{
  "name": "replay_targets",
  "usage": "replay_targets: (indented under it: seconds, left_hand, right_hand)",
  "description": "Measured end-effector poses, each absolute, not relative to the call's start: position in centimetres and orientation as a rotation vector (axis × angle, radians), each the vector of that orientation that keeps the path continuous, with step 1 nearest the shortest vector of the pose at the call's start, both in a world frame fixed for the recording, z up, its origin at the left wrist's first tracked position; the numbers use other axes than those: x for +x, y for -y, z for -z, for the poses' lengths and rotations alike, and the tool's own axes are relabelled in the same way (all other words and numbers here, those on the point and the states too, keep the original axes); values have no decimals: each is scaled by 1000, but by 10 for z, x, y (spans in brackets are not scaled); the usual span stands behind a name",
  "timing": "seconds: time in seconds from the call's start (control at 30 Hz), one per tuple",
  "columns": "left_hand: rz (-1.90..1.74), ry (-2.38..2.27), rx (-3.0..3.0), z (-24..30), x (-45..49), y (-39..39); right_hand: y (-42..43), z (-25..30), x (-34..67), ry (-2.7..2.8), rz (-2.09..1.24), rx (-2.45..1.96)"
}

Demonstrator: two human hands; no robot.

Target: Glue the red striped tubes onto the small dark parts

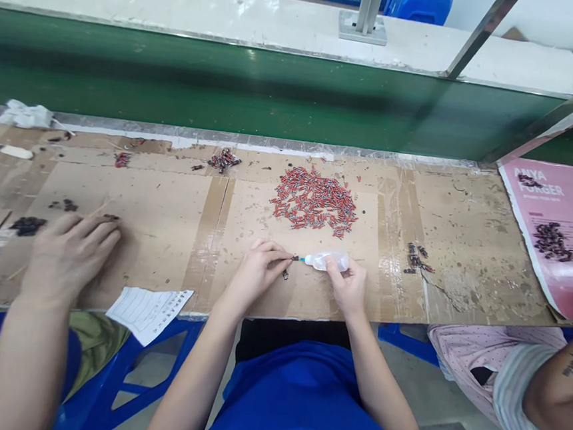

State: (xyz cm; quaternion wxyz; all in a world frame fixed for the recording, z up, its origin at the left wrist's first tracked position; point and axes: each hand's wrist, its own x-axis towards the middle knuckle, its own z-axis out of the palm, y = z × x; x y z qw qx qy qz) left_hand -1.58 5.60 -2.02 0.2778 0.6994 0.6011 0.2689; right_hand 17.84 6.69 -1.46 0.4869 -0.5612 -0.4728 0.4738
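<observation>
The right hand [347, 288] grips a small clear squeeze bottle [326, 261], fingers wrapped round its body. The bottle lies near-horizontal, its long axis running left to right, with the blue nozzle pointing left toward the left hand [256, 269]. That hand is pinched shut on a tiny dark part [295, 258], held at the fingertips so that it meets the nozzle tip — touching or all but touching; which, cannot be told at this size. Both hands rest on the cardboard-covered bench [166, 211], close to its near edge, and the meeting point sits between them, slightly nearer the left. One more small part [285, 275] lies on the cardboard just below the left fingertips.

A heap of red parts [313, 208] lies just beyond the hands, toward the green conveyor belt [227, 89]; neither hand touches it, and both are about equally near.

A co-worker's hand [70, 249] lies flat, fingers together, on the bench to the left, near a dark pile [27, 225]. Another person's tattooed forearm [565, 383] shows at the right edge.

Writing: the pink sheet [548, 204] at right reads "ANYA FORGER"; the smaller line beneath is illegible. A printed paper slip [148, 308] overhangs the bench edge — text too small to read.
</observation>
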Motion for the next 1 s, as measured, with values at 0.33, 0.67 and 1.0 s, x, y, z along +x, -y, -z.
replay_targets:
  seconds: [0.33,0.67,1.0]
  left_hand:
    - [-747,-1624,1888,22,-15,-55]
    - [-748,-1622,1868,21,-16,-55]
    - [-659,-1527,1845,4,-22,-68]
  right_hand:
    - [-68,12,181,1149,-1142,-1387]
    - [-67,15,182,1039,-1123,-1376]
    - [-68,20,217,817,-973,-1278]
